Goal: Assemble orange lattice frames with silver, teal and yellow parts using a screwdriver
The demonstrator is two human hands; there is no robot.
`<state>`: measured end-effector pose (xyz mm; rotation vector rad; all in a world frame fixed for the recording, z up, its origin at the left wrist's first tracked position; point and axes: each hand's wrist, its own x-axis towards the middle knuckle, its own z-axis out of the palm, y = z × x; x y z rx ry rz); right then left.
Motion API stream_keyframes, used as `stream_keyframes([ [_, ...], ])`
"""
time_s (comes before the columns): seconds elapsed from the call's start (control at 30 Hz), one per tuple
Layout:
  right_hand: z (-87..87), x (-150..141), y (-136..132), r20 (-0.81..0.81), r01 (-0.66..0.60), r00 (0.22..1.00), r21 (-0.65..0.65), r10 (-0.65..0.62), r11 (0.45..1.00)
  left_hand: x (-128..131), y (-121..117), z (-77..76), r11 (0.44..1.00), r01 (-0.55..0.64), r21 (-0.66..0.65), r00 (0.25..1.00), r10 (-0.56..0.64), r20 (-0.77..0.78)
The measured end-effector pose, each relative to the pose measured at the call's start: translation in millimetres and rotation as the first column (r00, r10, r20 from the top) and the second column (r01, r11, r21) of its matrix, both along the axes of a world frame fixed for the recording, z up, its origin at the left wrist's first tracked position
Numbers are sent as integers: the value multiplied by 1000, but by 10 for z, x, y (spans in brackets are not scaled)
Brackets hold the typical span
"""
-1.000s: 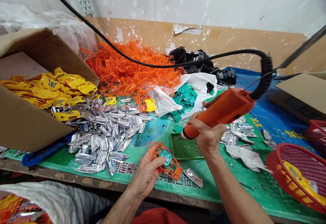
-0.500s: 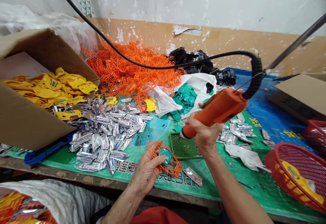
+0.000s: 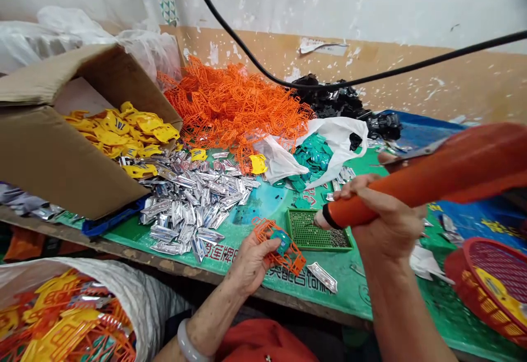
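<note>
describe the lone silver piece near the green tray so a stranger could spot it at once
On the green printed mat covering the bench, look just below the square green perforated tray. There a small stamped silver metal strip lies near the front edge, right of the left hand. Unlike the big heap of similar silver pieces, it lies alone.
</note>
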<state>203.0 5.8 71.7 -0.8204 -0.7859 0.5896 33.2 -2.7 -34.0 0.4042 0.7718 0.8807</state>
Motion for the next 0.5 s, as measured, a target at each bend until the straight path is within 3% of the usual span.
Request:
stream_keyframes([
  [0.1, 80, -139, -239, -5, -120, 993, -6, 120, 993, 3, 0, -39, 1000, 17, 15, 1000, -17, 21],
  [0.2, 53, -273, -374, -12, -187, 982, -23, 187, 982, 6, -2, -63, 999, 12, 33, 999, -13, 37],
  [0.5, -69, -399, -364, -8, -206, 979, -35, 206, 978, 3, 3, -23, 999, 18, 35, 999, -19, 38],
])
